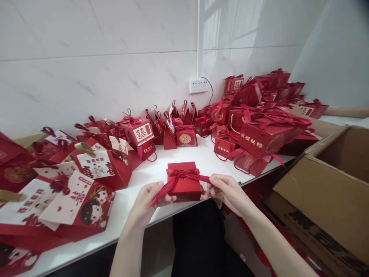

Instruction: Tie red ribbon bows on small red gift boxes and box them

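A small red gift box point(184, 189) sits at the front edge of the white table, with a dark red ribbon point(184, 174) tied in a bow across its top. My left hand point(152, 196) pinches one end of the ribbon at the box's left side, the tail hanging past the thumb. On the right, my right hand point(221, 188) grips the other ribbon end between thumb and fingers. The ribbon is drawn out to both sides, its knot near the middle of the lid.
Red gift boxes with printed cards point(98, 165) crowd the table's left. A tall heap of ribboned red boxes point(259, 123) covers the right. An open cardboard box point(325, 184) stands at the right, below table height in part. A power strip point(198, 85) is on the wall.
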Motion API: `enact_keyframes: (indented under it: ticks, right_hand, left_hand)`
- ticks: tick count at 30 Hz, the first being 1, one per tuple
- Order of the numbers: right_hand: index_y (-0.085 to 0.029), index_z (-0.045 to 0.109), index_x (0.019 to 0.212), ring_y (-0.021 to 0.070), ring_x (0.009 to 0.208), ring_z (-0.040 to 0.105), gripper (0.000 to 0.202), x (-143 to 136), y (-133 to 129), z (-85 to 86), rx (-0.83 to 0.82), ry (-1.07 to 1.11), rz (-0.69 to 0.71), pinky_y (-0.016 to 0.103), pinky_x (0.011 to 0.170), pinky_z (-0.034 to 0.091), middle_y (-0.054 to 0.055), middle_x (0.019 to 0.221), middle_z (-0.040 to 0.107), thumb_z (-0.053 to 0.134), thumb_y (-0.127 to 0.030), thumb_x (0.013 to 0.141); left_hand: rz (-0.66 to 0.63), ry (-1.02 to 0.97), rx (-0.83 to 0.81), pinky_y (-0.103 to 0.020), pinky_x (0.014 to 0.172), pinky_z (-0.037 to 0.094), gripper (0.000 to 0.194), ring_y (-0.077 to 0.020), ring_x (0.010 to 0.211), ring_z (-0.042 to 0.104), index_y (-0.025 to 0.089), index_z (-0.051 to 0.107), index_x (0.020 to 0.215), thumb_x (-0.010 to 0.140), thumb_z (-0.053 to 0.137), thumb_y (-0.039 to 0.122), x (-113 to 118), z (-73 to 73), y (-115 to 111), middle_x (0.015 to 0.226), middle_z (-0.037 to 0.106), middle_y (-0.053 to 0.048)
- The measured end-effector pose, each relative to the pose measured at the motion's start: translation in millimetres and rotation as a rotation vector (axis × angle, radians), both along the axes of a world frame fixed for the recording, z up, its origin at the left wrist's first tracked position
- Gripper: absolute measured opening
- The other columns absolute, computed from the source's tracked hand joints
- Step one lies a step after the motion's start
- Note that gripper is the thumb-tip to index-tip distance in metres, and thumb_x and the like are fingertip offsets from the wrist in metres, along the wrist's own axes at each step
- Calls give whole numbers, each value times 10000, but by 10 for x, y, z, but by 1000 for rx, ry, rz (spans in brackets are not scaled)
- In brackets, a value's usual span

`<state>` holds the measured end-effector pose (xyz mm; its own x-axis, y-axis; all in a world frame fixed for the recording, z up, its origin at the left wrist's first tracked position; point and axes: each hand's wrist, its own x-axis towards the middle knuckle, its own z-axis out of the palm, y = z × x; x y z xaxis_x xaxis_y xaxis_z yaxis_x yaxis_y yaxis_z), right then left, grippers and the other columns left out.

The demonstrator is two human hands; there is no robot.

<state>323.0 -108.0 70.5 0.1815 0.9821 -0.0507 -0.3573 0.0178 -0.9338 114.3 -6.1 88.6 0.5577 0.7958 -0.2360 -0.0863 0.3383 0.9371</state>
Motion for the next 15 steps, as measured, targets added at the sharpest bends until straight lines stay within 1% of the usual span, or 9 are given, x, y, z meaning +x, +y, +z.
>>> enact_keyframes:
  ticks: [2,5,9,12,15]
  right_hand:
    - [-146,585,621,141,578,637,396,0,-5,11,-2,8,13,242,604,472,-23,536,543,705,-514,707]
    - [-142,598,625,140,606,636,397,-12,-13,7,-11,-20,16,241,620,480,-2,563,573,704,-514,712]
    - [-143,595,616,136,587,617,400,0,-3,-4,-26,0,5,253,622,487,-16,538,538,717,-516,693]
    - [-140,586,598,135,574,600,405,28,8,9,-36,5,9,260,610,482,-16,535,534,729,-512,673]
    - [-145,578,588,120,536,568,392,55,7,15,-39,-26,-23,247,587,448,-20,510,529,722,-497,684]
  left_hand:
    - [-21,-49,-25,-233,572,537,403,-141,499,625,117,613,502,592,781,471,-5,-5,7,482,611,-16]
    - [-30,-108,-65,-228,528,530,381,-145,480,627,121,611,533,593,786,455,4,-41,22,478,608,-3]
    - [16,-153,-112,-225,500,527,361,-134,451,607,129,603,582,581,799,433,4,-120,56,464,588,23]
    - [49,-175,-156,-208,459,501,367,-105,387,551,140,567,556,537,832,394,-22,-162,66,405,524,58]
    - [22,-213,-197,-195,415,462,378,-83,334,491,151,559,566,507,846,391,-51,-186,54,365,459,89]
